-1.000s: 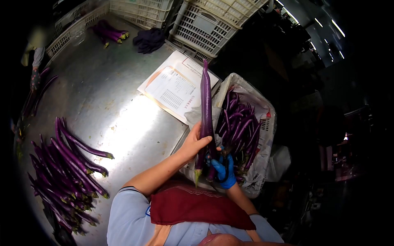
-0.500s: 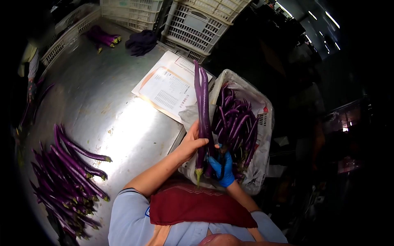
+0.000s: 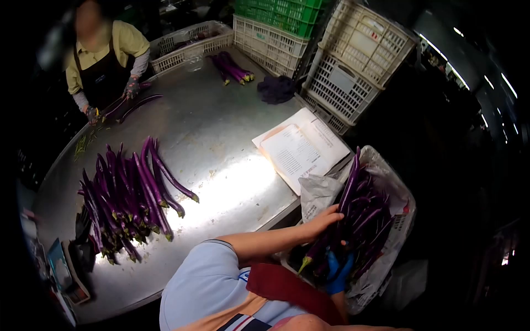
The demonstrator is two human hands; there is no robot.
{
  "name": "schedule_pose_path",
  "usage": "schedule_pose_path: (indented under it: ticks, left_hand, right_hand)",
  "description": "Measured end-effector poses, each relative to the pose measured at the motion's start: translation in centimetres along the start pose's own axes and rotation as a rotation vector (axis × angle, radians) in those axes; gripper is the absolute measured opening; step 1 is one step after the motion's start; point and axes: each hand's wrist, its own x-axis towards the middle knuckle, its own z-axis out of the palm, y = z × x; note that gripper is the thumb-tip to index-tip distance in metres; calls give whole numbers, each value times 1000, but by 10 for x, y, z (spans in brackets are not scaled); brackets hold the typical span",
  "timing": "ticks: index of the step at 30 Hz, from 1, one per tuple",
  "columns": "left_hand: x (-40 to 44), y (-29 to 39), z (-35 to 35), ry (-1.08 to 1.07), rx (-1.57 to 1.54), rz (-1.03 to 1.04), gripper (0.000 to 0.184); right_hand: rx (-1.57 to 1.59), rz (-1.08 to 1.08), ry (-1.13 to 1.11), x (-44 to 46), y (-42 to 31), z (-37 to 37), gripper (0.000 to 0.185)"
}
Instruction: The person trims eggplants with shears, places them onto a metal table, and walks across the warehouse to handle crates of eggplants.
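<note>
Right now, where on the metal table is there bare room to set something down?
The metal table shows bare surface between the large eggplant pile and the papers, running up toward the dark cloth; a few specks dot it. Crowded: the pile itself and, beside the table, the eggplant-filled crate.

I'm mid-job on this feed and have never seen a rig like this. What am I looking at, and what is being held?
No machine here: one head-worn camera looks forward and down at the wearer's own hands. The bare left hand has an eggplant in its grip, over a plastic-lined crate holding more eggplants. The blue-gloved right hand is low among them; it is too dark to tell what, if anything, it holds. On the metal table lie a large eggplant pile, a smaller bunch and a dark cloth. Another person stands at the table's far side.
</note>
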Motion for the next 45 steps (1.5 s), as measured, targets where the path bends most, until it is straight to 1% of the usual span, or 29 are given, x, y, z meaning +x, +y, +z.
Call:
schedule_pose_path:
  ticks: [1,2,3,5,6,7,8,9,11,13,15,18,19,20,21,22,23,24,27,28,31,33,34,35,36,37,39,42,45]
  left_hand:
    - [1,-3,6,-9,19,-17,45]
    - [1,-5,17,1,25,-4,44]
    - [7,-14,13,-48,61,-9,47]
    - [18,-30,11,51,251,77,47]
    - [20,-35,17,155,277,88,43]
    - [28,-38,0,113,394,21,32]
    - [29,-40,-3,136,378,14,24]
    - [33,-41,3,203,432,84,24]
    - [37,-40,6,176,421,77,23]
    - [41,-43,10,100,246,8,26]
    - [47,-45,19,48,121,-42,28]
    - [60,-59,21,61,-109,-160,33]
    - [62,-65,19,48,-140,-161,40]
    - [65,-68,20,27,-146,-155,42]
    - [69,-70,21,8,-149,-143,43]
    - [71,-70,22,-49,-149,-164,38]
    - [74,-72,21,-64,-141,-168,37]
    - [79,-73,18,-76,-134,-169,36]
    - [84,-79,23,2,-97,-136,35]
    - [82,-77,37,59,-140,-84,37]
    - [88,-72,23,-76,-324,-186,34]
    - [90,-69,28,-37,-299,-89,32]
    - [91,-68,30,-36,-300,-61,34]
    - [93,-67,30,-34,-301,-30,36]
    - [95,-66,30,-50,-328,-13,38]
    - [95,-66,31,-56,-339,4,38]
    - [93,-63,36,-69,-357,46,37]
    - [90,-65,38,-46,-340,86,37]
    - [87,-69,36,31,-301,124,34]
  right_hand:
    - [-74,-31,-8,-2,-1,-6,42]
    - [-34,-58,-13,-3,0,-12,41]
    - [91,-19,55,-5,13,-21,44]
    - [573,164,84,-5,22,-30,46]
    - [504,154,127,-11,17,-40,47]
    - [415,141,133,-14,34,-63,48]
    - [377,166,140,-19,25,-79,46]
    - [337,200,151,-18,10,-94,45]
    - [-202,-165,354,-24,-16,-120,43]
    - [-72,-39,458,-40,36,-172,39]
    - [-257,-111,601,-51,24,-199,38]
    - [148,128,766,-71,51,-250,40]
    - [-6,210,780,-78,29,-251,41]
    - [-182,106,774,-81,40,-265,41]
    - [-208,117,764,-83,73,-289,43]
    - [-234,133,746,-89,115,-316,44]
    - [-263,155,721,-94,137,-331,46]
    - [-427,89,637,-89,138,-337,44]
    - [-156,8,678,-80,197,-374,42]
    - [389,80,780,-73,180,-370,39]
    - [-137,341,242,-63,136,-357,30]
    - [-52,187,4,-55,62,-299,35]
    - [-355,169,-226,-50,43,-288,44]
    - [-304,105,-361,-41,9,-263,53]
    - [-292,216,-495,-37,14,-253,56]
    - [-425,91,-605,-35,28,-244,57]
    - [-526,-52,-697,-30,34,-223,56]
    - [-567,-64,-714,-18,14,-198,54]
    - [-540,47,-733,-6,15,-183,50]
